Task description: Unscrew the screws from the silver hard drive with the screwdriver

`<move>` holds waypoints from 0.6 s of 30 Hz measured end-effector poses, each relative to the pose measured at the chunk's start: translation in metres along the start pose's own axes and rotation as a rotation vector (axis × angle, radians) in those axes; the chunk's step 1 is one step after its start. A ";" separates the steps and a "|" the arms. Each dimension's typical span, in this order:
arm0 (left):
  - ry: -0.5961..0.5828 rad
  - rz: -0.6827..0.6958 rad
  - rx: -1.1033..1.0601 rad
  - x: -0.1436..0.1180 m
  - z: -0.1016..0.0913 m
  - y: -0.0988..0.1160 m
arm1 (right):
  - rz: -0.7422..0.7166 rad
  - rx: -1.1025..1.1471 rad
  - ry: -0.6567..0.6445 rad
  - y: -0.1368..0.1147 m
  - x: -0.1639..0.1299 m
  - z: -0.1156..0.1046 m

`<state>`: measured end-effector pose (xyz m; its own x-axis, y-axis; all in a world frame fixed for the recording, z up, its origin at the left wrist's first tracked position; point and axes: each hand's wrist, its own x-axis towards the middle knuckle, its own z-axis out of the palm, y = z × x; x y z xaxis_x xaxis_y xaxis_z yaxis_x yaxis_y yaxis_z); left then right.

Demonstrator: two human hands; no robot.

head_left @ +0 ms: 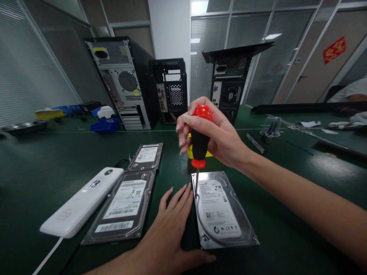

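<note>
My right hand (220, 137) grips a screwdriver (200, 141) with a red and black handle, held upright. Its tip rests at the far left corner of a silver hard drive (222, 214) lying flat on the green table. My left hand (172, 225) lies flat on the table, fingers apart, pressed against the left edge of that drive. Left of it lie two more hard drives, a nearer one (123, 206) and a farther one (146, 156).
A white power bank (83, 200) with a cable lies at the left. Three open computer cases (126, 80) stand at the back. A blue tray (105, 125), a small clear cup (269, 130) and loose parts sit on the green table (286, 183). A person's sleeve (351, 89) shows at far right.
</note>
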<state>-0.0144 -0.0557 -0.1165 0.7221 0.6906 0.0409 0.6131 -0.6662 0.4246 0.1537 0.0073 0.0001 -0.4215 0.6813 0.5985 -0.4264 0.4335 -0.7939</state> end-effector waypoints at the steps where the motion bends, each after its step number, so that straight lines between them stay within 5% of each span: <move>1: 0.000 -0.004 -0.003 0.000 0.000 0.000 | -0.010 -0.006 -0.005 0.001 0.000 0.000; 11: -0.016 -0.014 0.002 0.001 -0.001 0.000 | 0.097 0.004 -0.025 -0.005 -0.005 0.002; 18: -0.001 0.008 -0.011 0.001 0.000 0.000 | 0.024 0.011 0.031 0.004 -0.002 0.000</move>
<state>-0.0140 -0.0547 -0.1163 0.7272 0.6851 0.0434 0.6039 -0.6685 0.4341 0.1533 0.0072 -0.0042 -0.4066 0.7093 0.5759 -0.4258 0.4106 -0.8063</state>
